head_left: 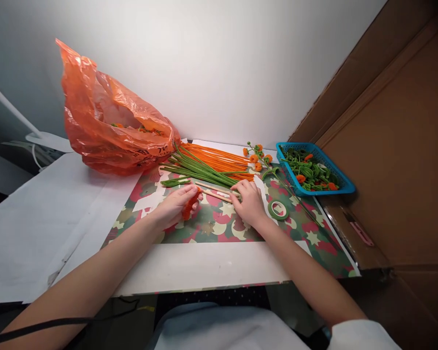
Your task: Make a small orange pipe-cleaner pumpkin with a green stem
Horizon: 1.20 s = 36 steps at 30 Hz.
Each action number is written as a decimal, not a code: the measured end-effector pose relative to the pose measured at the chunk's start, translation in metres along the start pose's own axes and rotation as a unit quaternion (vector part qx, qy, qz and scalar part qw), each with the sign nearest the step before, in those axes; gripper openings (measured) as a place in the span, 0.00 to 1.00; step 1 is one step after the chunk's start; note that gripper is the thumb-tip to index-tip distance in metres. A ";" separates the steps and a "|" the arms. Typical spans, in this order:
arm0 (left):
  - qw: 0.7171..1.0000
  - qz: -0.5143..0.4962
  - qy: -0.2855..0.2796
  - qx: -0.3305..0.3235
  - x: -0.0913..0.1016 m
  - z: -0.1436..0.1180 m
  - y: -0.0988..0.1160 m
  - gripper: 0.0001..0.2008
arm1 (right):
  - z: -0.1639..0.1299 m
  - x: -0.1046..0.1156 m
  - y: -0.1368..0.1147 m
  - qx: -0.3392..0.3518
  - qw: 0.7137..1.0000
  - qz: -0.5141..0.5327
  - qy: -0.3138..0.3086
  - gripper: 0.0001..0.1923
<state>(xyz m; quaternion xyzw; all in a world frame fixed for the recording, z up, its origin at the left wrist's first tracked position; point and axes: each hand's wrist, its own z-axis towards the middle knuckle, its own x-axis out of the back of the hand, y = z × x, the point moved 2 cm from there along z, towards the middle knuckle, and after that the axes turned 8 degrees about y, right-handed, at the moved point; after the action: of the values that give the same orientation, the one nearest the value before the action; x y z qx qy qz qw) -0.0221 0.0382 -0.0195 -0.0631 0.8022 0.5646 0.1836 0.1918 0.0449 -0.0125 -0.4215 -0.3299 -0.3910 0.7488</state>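
Pinched in my left hand (180, 203) is a bunched orange fuzzy pipe cleaner piece (190, 206), which hangs below the fingers. A thin wooden stick (217, 195) runs from this orange piece to my right hand (248, 200), whose fingers are closed on its other end. Whether the stick passes through the orange piece is hidden by my fingers. A second wooden stick (213, 187) lies just behind, its right end near my right fingertips. Green pipe cleaners (204, 167) and orange pipe cleaners (219, 156) lie in bundles beyond my hands. Green leaf shapes (175, 183) are close to my left hand.
An orange plastic bag (113, 131) stands at the back left. At the right are a blue basket (345, 184) of green and orange pieces, a green tape roll (278, 210) and a stem with orange flowers (254, 158). Cardboard (394, 146) walls the right side.
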 end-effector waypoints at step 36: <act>0.916 -0.377 0.133 0.023 0.009 0.005 0.013 0.22 | -0.039 0.046 -0.042 -0.066 0.964 0.196 -0.168 0.15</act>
<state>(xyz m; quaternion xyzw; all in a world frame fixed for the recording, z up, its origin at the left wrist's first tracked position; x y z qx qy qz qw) -0.0337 0.0484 -0.0125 -0.4312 0.7485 0.4213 0.2763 0.1838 -0.0182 0.0241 -0.5864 -0.3354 -0.1807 0.7149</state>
